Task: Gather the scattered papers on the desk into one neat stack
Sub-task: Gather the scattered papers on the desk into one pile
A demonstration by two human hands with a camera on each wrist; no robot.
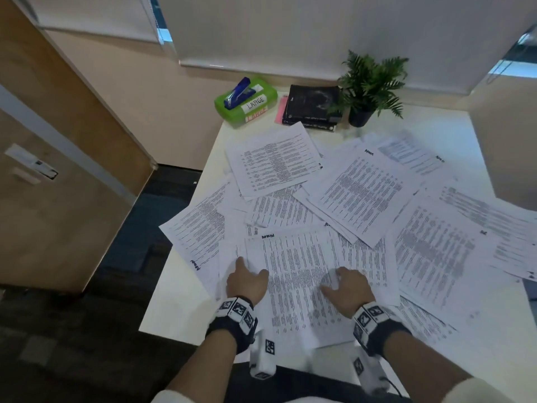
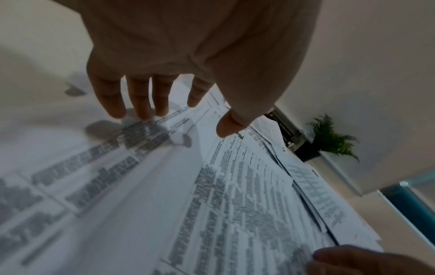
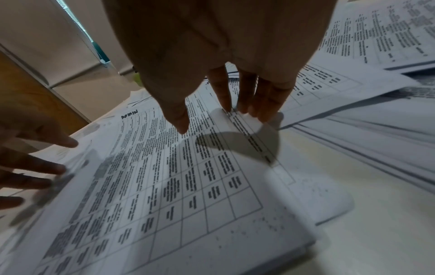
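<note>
Several printed sheets lie scattered and overlapping across the white desk [image 1: 491, 356]. The near-centre sheet [image 1: 299, 274] is headed ADMIN, and both hands rest on it. My left hand [image 1: 251, 267] presses its left edge with spread, straight fingers [image 2: 141, 111]. My right hand [image 1: 331, 282] touches its right side, where the fingertips [image 3: 247, 109] meet a slightly curled paper edge. Neither hand grips anything. Other sheets lie at the far left [image 1: 273, 161], centre [image 1: 366, 193] and right [image 1: 436, 251].
One sheet [image 1: 197, 234] overhangs the desk's left edge above dark floor. At the back stand a green box [image 1: 255, 107] marked LARGE with a blue stapler [image 1: 238, 93] on it, stacked black books [image 1: 312, 107] and a potted plant [image 1: 369, 85]. A wooden door [image 1: 58, 170] is at left.
</note>
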